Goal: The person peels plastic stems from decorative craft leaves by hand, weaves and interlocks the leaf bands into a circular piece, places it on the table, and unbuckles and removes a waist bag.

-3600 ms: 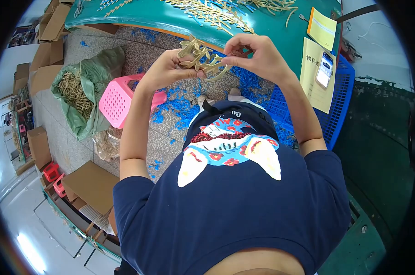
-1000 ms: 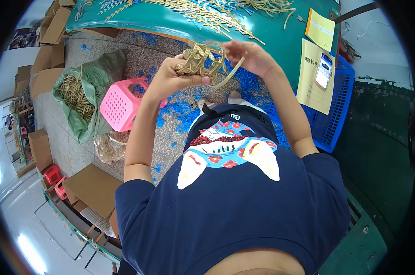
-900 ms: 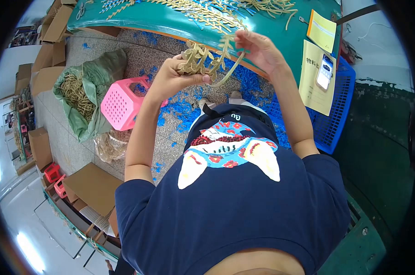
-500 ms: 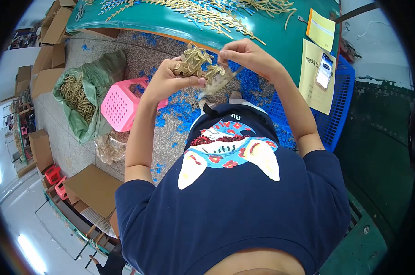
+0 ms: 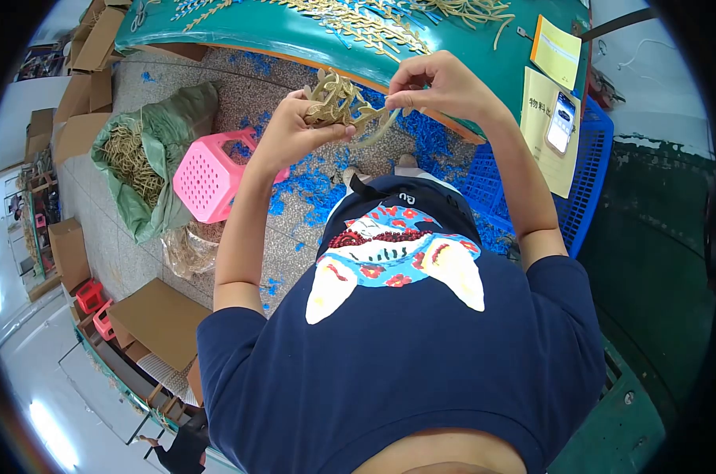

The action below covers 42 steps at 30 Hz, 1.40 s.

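Observation:
My left hand is closed around a bunched coil of gold leaf trim, with the thumb pressed along its lower side. Leafy loops stand up above the fingers. To the right, my right hand pinches a strand of the same trim between thumb and fingertips. This strand bends in a short curve between the two hands. Both hands are in front of the near edge of the green table, above the littered floor.
More gold and blue leaf strips lie on the table. A pink stool and a green sack of gold scraps stand left. Blue scraps cover the floor. At right are a blue crate, a phone and a yellow notebook.
My right hand has moved slightly right and up. The strand, blurred and hanging lower before, now curves between the hands. My left hand keeps its hold on the coil.

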Tool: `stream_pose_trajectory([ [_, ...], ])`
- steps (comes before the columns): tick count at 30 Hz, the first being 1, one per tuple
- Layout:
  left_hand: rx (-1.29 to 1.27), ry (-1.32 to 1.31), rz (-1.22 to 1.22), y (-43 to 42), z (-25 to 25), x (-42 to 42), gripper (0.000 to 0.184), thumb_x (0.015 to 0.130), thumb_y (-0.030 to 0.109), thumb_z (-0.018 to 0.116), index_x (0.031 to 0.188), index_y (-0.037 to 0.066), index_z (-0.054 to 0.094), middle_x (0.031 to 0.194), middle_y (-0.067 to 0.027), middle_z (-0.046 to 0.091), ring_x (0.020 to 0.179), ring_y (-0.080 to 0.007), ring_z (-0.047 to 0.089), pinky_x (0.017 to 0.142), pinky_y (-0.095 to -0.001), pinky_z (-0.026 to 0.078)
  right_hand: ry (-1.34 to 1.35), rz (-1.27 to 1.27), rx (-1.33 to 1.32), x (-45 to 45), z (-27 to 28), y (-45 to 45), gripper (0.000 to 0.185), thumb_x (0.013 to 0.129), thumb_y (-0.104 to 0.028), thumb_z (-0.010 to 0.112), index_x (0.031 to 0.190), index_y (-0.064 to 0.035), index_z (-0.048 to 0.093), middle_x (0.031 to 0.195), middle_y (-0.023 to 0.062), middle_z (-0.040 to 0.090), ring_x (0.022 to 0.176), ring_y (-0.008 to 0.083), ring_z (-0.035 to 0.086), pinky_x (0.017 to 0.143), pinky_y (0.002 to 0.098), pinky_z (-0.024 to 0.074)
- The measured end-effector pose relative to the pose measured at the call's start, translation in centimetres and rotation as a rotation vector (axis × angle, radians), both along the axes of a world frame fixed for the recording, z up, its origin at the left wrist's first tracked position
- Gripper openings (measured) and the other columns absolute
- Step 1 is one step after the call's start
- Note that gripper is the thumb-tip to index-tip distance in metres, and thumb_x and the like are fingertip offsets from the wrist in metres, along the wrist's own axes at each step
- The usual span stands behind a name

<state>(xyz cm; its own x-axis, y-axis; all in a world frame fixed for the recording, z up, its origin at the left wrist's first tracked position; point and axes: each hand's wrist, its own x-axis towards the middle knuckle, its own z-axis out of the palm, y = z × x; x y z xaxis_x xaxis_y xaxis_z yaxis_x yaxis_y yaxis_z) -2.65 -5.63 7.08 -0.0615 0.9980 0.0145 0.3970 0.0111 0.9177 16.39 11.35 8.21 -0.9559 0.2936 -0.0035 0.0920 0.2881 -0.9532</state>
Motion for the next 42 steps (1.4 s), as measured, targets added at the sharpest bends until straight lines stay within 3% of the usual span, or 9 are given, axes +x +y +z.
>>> stream_pose_trajectory([
  [9,0.048,0.144,-0.048,0.0,0.8,0.0,0.016,0.064,0.017,0.078,0.076,0.010,0.071,0.075,0.0024,0.066,0.079,-0.0126,0.048,0.081,-0.0318,0.036,0.016,-0.021,-0.034,-0.4,-0.5,0.1,0.015,0.077,-0.016,0.072,0.081,-0.0024,0.067,0.069,-0.0015,0.061,0.063,0.0026,0.052,0.055,0.0178,0.0403],
  [18,0.141,0.070,-0.154,0.1,0.9,-0.3,0.015,0.063,0.015,0.078,0.076,0.012,0.071,0.079,0.0023,0.068,0.082,-0.0138,0.054,0.094,-0.0351,0.031,-0.003,0.019,-0.012,-0.7,-1.0,0.2,0.019,0.076,-0.020,0.074,0.081,-0.0027,0.067,0.069,-0.0003,0.061,0.064,0.0044,0.052,0.056,0.0208,0.0408],
  [21,0.125,0.007,-0.204,0.0,0.9,-0.4,0.016,0.061,0.005,0.076,0.075,0.007,0.070,0.079,-0.0016,0.069,0.087,-0.0148,0.059,0.100,-0.0395,0.026,0.016,0.048,-0.090,-0.8,-1.4,0.0,0.021,0.075,-0.022,0.074,0.083,-0.0038,0.067,0.068,0.0001,0.061,0.064,0.0055,0.053,0.057,0.0222,0.0412],
  [27,0.151,-0.090,-0.252,-0.2,0.8,-0.6,0.016,0.062,0.008,0.077,0.076,0.010,0.070,0.078,0.0008,0.068,0.083,-0.0137,0.058,0.099,-0.0393,0.028,0.085,0.117,-0.017,-0.7,-1.2,-0.7,0.023,0.078,-0.025,0.072,0.086,-0.0041,0.067,0.079,0.0011,0.062,0.072,0.0067,0.054,0.064,0.0218,0.0426],
  [29,0.073,-0.178,-0.214,-0.6,0.6,-0.7,0.017,0.061,0.007,0.078,0.076,0.009,0.070,0.079,-0.0008,0.067,0.083,-0.0153,0.058,0.097,-0.0388,0.031,0.118,0.224,-0.183,-0.6,-1.6,-0.5,0.018,0.080,-0.018,0.069,0.088,-0.0022,0.066,0.088,0.0040,0.059,0.085,0.0097,0.052,0.071,0.0236,0.0416],
  [32,-0.063,-0.266,-0.189,-0.8,1.1,-0.3,0.020,0.060,0.003,0.076,0.079,0.005,0.069,0.082,-0.0027,0.067,0.086,-0.0161,0.058,0.093,-0.0362,0.036,0.050,0.350,-0.304,-0.5,-2.3,-0.3,0.019,0.081,-0.021,0.068,0.085,-0.0025,0.067,0.087,0.0036,0.059,0.083,0.0122,0.053,0.072,0.0251,0.0415],
  [36,-0.403,-0.430,-0.155,-0.7,2.1,-0.8,0.022,0.064,0.008,0.073,0.083,0.000,0.068,0.086,-0.0041,0.066,0.083,-0.0122,0.057,0.080,-0.0278,0.043,0.009,0.329,-0.167,-0.1,-1.7,-0.2,0.021,0.081,-0.024,0.068,0.082,-0.0031,0.067,0.084,0.0026,0.058,0.082,0.0124,0.053,0.072,0.0265,0.0409],
  [39,-0.348,-0.640,-0.186,-0.3,2.0,-1.6,0.028,0.070,0.019,0.069,0.087,-0.003,0.067,0.086,-0.0054,0.066,0.077,-0.0088,0.056,0.070,-0.0226,0.044,-0.022,0.307,-0.114,0.3,-1.5,-0.5,0.021,0.080,-0.025,0.069,0.082,-0.0042,0.067,0.082,0.0024,0.057,0.080,0.0123,0.052,0.072,0.0267,0.0406],
  [42,-0.578,-0.427,-0.342,0.2,0.0,-4.1,0.040,0.073,0.031,0.068,0.093,-0.004,0.066,0.087,-0.0051,0.066,0.074,-0.0078,0.057,0.067,-0.0185,0.043,-0.009,0.297,-0.055,0.2,-2.0,-1.0,0.022,0.079,-0.027,0.070,0.081,-0.0050,0.067,0.082,0.0027,0.056,0.079,0.0134,0.053,0.071,0.0272,0.0410],
])
